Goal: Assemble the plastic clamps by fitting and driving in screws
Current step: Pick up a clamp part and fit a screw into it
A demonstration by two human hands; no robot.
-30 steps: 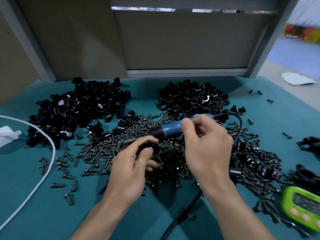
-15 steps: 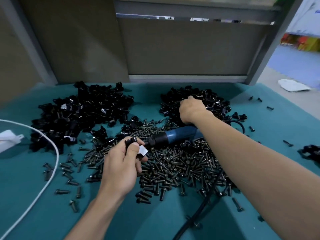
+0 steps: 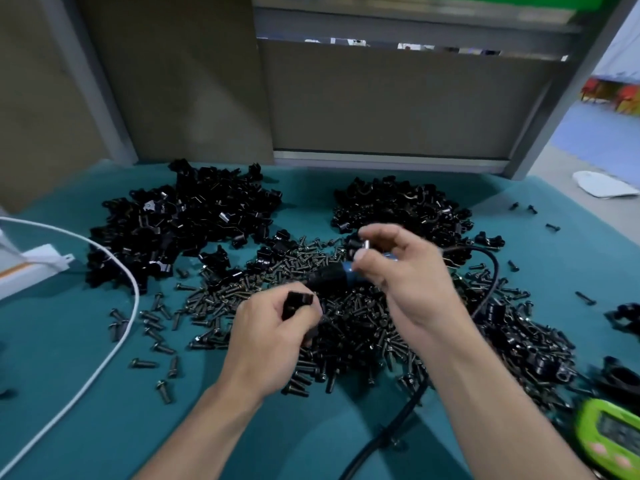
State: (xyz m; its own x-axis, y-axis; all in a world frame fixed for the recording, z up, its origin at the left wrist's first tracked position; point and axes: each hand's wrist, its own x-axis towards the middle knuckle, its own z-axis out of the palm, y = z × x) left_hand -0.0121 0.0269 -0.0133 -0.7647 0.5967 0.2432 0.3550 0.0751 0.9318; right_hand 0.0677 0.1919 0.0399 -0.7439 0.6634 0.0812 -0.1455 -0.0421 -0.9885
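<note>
My left hand [image 3: 273, 337] grips a small black clamp piece [image 3: 297, 303] above the heap of dark screws [image 3: 346, 337] in the middle of the teal table. My right hand [image 3: 412, 282] hovers just behind it, its thumb and forefinger pinching another black clamp piece [image 3: 358, 244] with a shiny spot. The blue electric screwdriver [image 3: 348, 274] lies on the screws under my right hand, and neither hand holds it. Its black cable [image 3: 493, 271] loops right and back toward me.
Two heaps of black clamp parts lie at the back, one on the left [image 3: 183, 223] and one on the right [image 3: 405, 209]. More clamps [image 3: 526, 341] spread to the right. A green timer [image 3: 613, 434], a white cable [image 3: 114, 341] and a white box [image 3: 31, 268] flank the work area.
My right hand let go of the screwdriver, reached into the back right heap, and has come back toward my left hand with a clamp piece. My left hand kept its piece.
</note>
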